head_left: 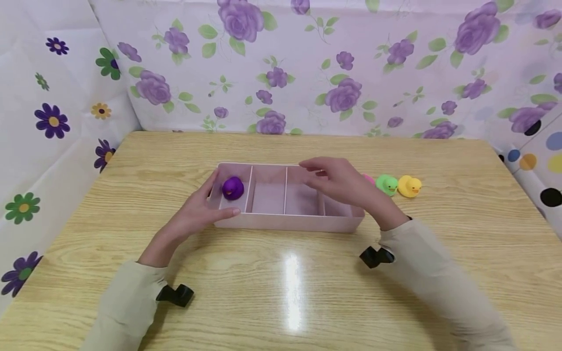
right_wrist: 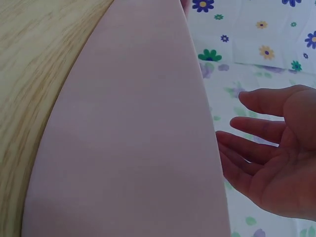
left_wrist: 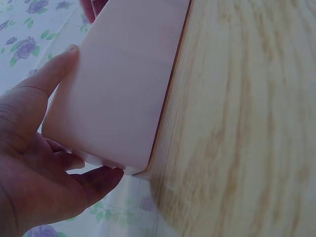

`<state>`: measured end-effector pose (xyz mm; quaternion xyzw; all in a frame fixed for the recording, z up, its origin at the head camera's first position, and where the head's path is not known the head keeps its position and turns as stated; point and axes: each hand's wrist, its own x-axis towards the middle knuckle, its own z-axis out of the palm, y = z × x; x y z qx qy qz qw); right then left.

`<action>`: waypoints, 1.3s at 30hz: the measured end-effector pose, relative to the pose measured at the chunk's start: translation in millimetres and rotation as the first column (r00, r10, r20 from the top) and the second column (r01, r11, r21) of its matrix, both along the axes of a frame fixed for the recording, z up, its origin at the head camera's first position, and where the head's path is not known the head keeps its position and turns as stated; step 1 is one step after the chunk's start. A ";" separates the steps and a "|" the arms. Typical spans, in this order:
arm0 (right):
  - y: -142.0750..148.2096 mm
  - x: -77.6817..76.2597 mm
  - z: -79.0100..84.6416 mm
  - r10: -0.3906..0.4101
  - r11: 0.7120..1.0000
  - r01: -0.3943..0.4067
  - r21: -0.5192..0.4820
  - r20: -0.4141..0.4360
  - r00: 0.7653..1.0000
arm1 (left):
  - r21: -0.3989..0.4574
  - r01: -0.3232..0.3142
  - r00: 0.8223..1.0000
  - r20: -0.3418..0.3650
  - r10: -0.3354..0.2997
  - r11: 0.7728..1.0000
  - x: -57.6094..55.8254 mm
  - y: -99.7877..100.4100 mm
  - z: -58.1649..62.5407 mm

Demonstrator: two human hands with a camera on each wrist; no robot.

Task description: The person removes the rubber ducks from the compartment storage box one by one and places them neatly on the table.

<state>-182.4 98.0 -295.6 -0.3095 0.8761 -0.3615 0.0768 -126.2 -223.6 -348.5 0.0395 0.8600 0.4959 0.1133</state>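
Observation:
A long pale pink divided box (head_left: 287,223) lies crosswise on the table. Its leftmost compartment contains a purple rubber duck (head_left: 232,188). At that end my left hand (head_left: 196,210) grips the box, thumb over the front rim and fingers along the end wall; the left wrist view shows the same hand (left_wrist: 39,163) around the box's corner. Over the right-hand compartments hovers my right hand (head_left: 338,180), fingers extended and holding nothing. In the right wrist view this hand (right_wrist: 281,153) appears beyond the box's rim, its fingers spread.
Right of the box, a green rubber duck (head_left: 387,185) and a yellow rubber duck (head_left: 410,186) stand side by side. A pink object (head_left: 369,179) next to them is mostly hidden by my right hand. Flowered sheeting (head_left: 272,78) hangs behind the wooden table (head_left: 246,282).

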 end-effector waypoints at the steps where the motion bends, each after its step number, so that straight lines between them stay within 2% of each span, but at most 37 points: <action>1: -4.0 -0.5 0.4 0.003 1.000 -0.003 -0.001 0.009 1.000 | -0.002 -0.001 1.000 0.003 0.001 1.000 0.0 -0.1 0.0; 12: -40.5 -4.9 -2.3 0.023 1.000 -0.023 0.002 0.087 0.996 | -0.006 0.004 1.000 -0.002 -0.004 1.000 -0.4 0.7 0.0; 19: -65.0 -7.0 -10.4 0.033 0.999 -0.031 -0.029 0.077 0.996 | 0.006 0.008 1.000 0.002 -0.009 1.000 -0.9 0.7 0.4; 25: -84.9 -9.6 -10.8 0.055 0.997 -0.050 -0.056 0.090 0.994 | 0.005 0.005 1.000 0.007 -0.005 1.000 -0.6 0.7 0.8; 39: -127.3 -18.1 -3.0 0.077 0.995 -0.079 0.062 0.038 0.996 | -0.015 -0.003 1.000 0.017 0.003 1.000 1.7 -0.9 2.0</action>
